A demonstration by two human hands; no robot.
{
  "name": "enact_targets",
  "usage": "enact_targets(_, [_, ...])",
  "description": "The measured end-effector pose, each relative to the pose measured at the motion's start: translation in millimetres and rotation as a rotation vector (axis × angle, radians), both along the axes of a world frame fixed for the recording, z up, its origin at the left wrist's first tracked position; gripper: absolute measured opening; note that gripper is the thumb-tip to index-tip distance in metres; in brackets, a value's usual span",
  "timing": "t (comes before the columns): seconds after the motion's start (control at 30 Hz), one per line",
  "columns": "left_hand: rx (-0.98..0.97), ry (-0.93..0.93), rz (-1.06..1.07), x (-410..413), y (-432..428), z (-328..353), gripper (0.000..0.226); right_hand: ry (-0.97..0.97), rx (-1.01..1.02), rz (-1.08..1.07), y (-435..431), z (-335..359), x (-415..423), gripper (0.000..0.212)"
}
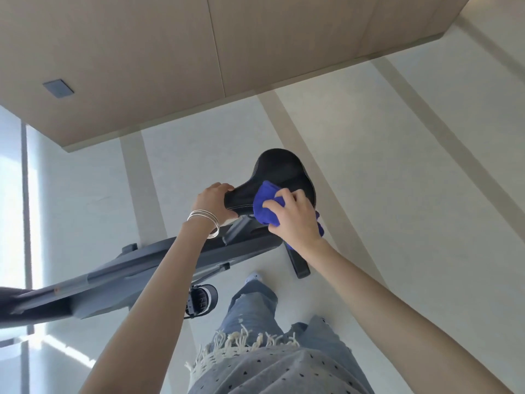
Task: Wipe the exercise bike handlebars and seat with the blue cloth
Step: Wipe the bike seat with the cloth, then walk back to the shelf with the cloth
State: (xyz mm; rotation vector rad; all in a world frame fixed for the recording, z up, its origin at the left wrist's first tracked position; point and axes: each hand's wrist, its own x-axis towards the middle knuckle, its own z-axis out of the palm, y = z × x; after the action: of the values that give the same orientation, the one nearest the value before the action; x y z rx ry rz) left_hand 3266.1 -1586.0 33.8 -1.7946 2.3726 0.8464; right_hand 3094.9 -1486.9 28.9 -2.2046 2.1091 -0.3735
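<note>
Seat-wipe step. L hand (217, 204) curls round the seat (279, 169) nose at 8 o'clock, steadying it. R hand (295, 220) clutches the bunched blue cloth (265, 204), pressed on the seat's 5 o'clock edge. Next, prob.: sweep cloth twd 12 o'clock over the wide rear w/ firm pressure. Handlebars not in view.

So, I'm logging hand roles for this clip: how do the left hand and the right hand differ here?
The left hand grips the narrow front of the seat bare, while the right hand holds the bunched blue cloth against the seat. The left hand's wrist wears silver bangles; the right hand's wrist is bare. Both are at the seat with fingers curled.
</note>
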Motion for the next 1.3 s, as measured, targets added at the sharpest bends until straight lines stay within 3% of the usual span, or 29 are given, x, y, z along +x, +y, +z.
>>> enact_targets(0.1, [-0.008, 0.012, 0.019, 0, 11, -3, 0.067, 0.018, 0.007, -0.014, 36, -6, -29, 0.044])
enact_targets(0.27, [-0.017, -0.001, 0.009, -2, 31, -9, 0.086, -0.244, 0.275, -0.302, 74, -5, -69, 0.038])
enact_targets(0.4, [-0.092, -0.046, -0.030, -29, 47, 3, 0.074, -0.308, 0.259, -0.423, 102, 7, -107, 0.041])
enact_targets(0.6, [-0.229, 0.033, -0.375, -114, 106, 20, 0.057, -0.372, 0.226, -0.496, 149, 19, -146, 0.041])
enact_targets(0.77, [-0.167, -0.013, -0.587, -185, 162, 13, 0.057, -0.418, 0.200, -0.565, 200, 22, -185, 0.040])
enact_targets(1.3, [-0.078, -0.080, -0.890, -346, 232, 16, 0.055, -0.501, 0.144, -0.795, 310, 33, -291, 0.038])
